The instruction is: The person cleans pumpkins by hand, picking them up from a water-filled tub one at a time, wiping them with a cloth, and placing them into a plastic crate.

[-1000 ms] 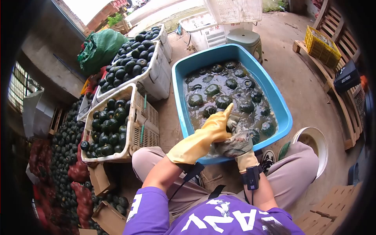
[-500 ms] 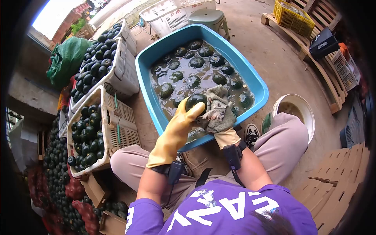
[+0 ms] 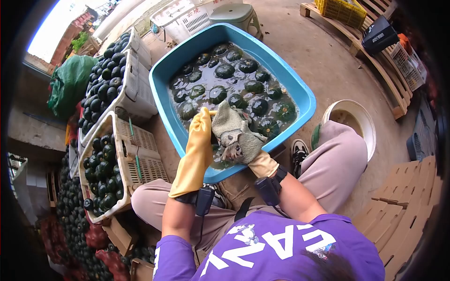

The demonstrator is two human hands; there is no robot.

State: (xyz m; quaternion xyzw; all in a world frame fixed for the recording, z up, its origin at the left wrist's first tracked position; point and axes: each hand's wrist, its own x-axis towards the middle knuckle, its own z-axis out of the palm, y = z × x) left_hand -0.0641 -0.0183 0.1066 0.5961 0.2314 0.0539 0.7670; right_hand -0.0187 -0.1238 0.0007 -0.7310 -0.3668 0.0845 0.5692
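Observation:
My left hand, in a yellow rubber glove, is closed at the left side of a wet grey-green cloth. The round green squash it holds is now almost wholly hidden behind the cloth, with only a dark sliver between glove and cloth. My right hand, gloved too, is wrapped in the cloth and presses it against the squash; its fingers are covered. Both hands are over the near edge of a blue tub of murky water, where several dark green squashes float.
Left of the tub stand white crates heaped with squashes, and a green sack. A white bucket is by my right knee. Behind are a grey stool and a wooden pallet. Flat cardboard lies at right.
The cloth has moved left over the squash, which showed in my left hand before. My left hand has turned more upright. The view has shifted slightly.

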